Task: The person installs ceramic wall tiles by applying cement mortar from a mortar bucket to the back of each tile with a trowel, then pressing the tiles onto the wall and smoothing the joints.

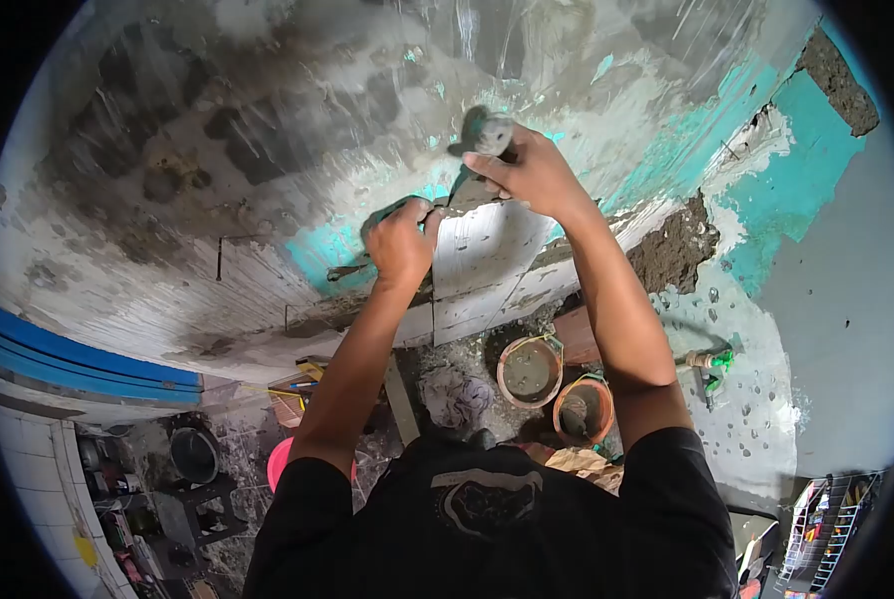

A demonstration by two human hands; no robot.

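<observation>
My right hand is closed round the pale, round-ended handle of a trowel. The trowel's grey blade points down at the top edge of a white tile standing against the wall. At the tile's upper left corner, my left hand has its fingers curled in against the wall. What those fingertips grip, if anything, is hidden. A lower row of white tile runs under the upper one.
Grey, scraped wall with turquoise paint patches rises in front. Two orange buckets with grey contents stand below. A green-handled tap sticks out at the right. A wire rack stands lower right, a pink basin lower left.
</observation>
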